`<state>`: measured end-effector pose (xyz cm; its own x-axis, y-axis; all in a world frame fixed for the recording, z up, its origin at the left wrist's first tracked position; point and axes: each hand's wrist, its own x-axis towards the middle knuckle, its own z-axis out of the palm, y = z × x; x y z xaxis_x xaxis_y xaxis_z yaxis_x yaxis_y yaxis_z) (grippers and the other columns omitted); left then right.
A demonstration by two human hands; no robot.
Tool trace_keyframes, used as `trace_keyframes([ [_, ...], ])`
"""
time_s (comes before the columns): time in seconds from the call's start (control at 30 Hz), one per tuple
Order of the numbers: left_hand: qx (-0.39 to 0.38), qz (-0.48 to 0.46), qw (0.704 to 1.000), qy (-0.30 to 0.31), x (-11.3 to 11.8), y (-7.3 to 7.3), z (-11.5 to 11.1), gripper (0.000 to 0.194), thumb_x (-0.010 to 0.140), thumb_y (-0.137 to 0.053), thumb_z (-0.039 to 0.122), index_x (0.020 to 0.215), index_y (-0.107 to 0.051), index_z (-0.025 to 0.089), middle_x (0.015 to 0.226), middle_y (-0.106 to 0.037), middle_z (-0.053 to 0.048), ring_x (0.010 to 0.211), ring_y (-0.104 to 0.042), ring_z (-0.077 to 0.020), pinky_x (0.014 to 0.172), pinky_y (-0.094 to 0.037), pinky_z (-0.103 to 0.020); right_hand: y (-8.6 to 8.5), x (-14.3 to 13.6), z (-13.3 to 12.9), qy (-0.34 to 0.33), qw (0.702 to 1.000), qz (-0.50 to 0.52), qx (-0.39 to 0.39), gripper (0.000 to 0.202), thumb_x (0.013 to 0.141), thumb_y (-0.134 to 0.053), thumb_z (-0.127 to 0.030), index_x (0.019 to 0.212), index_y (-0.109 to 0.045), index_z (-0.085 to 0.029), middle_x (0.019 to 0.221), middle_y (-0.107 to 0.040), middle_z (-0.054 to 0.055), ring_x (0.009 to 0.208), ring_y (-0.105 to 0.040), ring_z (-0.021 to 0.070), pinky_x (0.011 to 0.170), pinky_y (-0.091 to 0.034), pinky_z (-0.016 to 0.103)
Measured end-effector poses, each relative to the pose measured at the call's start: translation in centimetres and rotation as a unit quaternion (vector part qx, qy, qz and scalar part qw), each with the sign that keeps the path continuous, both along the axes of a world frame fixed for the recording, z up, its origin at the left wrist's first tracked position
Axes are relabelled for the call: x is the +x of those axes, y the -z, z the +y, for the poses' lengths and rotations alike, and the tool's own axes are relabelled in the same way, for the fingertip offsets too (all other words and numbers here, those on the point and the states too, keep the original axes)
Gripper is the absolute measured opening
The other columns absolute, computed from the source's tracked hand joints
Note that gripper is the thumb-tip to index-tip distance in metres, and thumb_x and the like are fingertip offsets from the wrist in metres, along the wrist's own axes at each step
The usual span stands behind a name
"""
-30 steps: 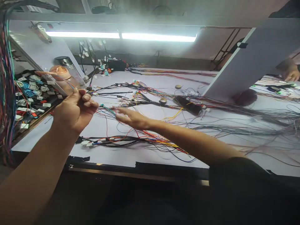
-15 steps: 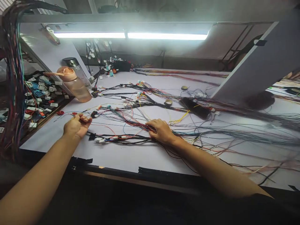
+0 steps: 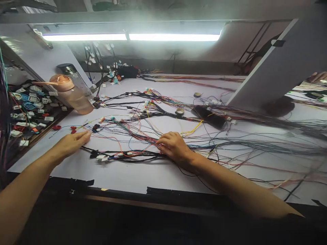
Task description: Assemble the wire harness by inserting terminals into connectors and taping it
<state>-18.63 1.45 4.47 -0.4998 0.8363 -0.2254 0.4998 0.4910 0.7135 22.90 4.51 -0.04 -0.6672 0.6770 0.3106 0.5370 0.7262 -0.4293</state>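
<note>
Many coloured wires (image 3: pixel 139 136) lay in a loose bundle across the middle of the white worktop (image 3: pixel 122 175), with the fingers of the right hand (image 3: pixel 171 146) curled over and gripping them. On the left, the fingers of the left hand (image 3: pixel 75 141) were nearly straight, near a black connector (image 3: pixel 96 128); whether they pinched a wire, I could not tell. Nearer lay a black harness (image 3: pixel 154 155); farther off were a tape roll (image 3: pixel 180 111) and, on the left, a peach-lidded bottle (image 3: pixel 79 99).
</note>
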Motion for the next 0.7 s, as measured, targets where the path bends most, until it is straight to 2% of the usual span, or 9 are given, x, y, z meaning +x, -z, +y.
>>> trace_keyframes([
  [0.1,-0.056,0.153,0.979,0.122,2.2,0.0,-2.0,0.051,0.069,-0.063,0.059,0.102,-0.072,0.022,0.112,-0.070,-0.009,0.113,-0.058,-0.0359,0.101,-0.039,-0.051,-0.8,-1.0,0.0,-0.050,0.997,-0.064,0.019,0.015,0.093,-0.056,-0.028,0.094,-0.071,-0.023,0.096,-0.070,0.003,0.093,-0.055,0.0184,0.082,-0.030,0.033],
  [0.2,-0.014,0.164,0.962,0.219,5.2,1.3,-4.1,0.057,0.075,-0.051,0.063,0.111,-0.069,0.022,0.118,-0.068,-0.008,0.113,-0.059,-0.0322,0.099,-0.044,-0.044,-1.3,-2.4,0.5,-0.075,0.989,-0.121,0.041,0.018,0.094,-0.054,-0.027,0.092,-0.072,-0.024,0.094,-0.069,0.004,0.089,-0.055,0.0184,0.079,-0.027,0.034],
  [0.33,0.081,0.183,0.946,0.256,7.0,3.0,-6.7,0.049,0.080,-0.052,0.058,0.115,-0.064,0.026,0.112,-0.069,-0.007,0.106,-0.063,-0.0273,0.094,-0.048,-0.037,-1.3,-4.0,1.5,-0.075,0.981,-0.165,0.063,0.017,0.092,-0.055,-0.026,0.087,-0.070,-0.022,0.089,-0.068,0.003,0.078,-0.056,0.0166,0.076,-0.025,0.035],
  [0.43,0.104,0.202,0.939,0.258,7.1,2.9,-8.0,0.035,0.083,-0.053,0.053,0.106,-0.065,0.029,0.105,-0.069,-0.005,0.101,-0.064,-0.0263,0.092,-0.048,-0.036,-0.8,-4.9,1.8,-0.087,0.980,-0.164,0.069,0.020,0.093,-0.052,-0.025,0.082,-0.068,-0.019,0.087,-0.068,0.003,0.075,-0.056,0.0152,0.074,-0.024,0.035],
  [0.57,0.201,0.203,0.911,0.299,9.5,1.8,-7.3,0.024,0.086,-0.055,0.042,0.104,-0.067,0.032,0.105,-0.068,-0.005,0.102,-0.062,-0.0252,0.095,-0.046,-0.038,-0.2,-4.9,1.8,-0.080,0.988,-0.124,0.039,0.017,0.093,-0.053,-0.024,0.086,-0.068,-0.019,0.092,-0.069,0.004,0.081,-0.059,0.0155,0.076,-0.026,0.034],
  [0.7,0.245,0.203,0.846,0.429,12.8,2.0,-4.2,0.023,0.088,-0.054,0.035,0.105,-0.069,0.031,0.102,-0.070,-0.004,0.094,-0.064,-0.0226,0.083,-0.048,-0.036,-0.5,-1.8,2.1,-0.049,0.998,-0.033,-0.009,0.015,0.092,-0.058,-0.029,0.102,-0.067,-0.023,0.105,-0.068,0.004,0.097,-0.060,0.0168,0.079,-0.031,0.031],
])
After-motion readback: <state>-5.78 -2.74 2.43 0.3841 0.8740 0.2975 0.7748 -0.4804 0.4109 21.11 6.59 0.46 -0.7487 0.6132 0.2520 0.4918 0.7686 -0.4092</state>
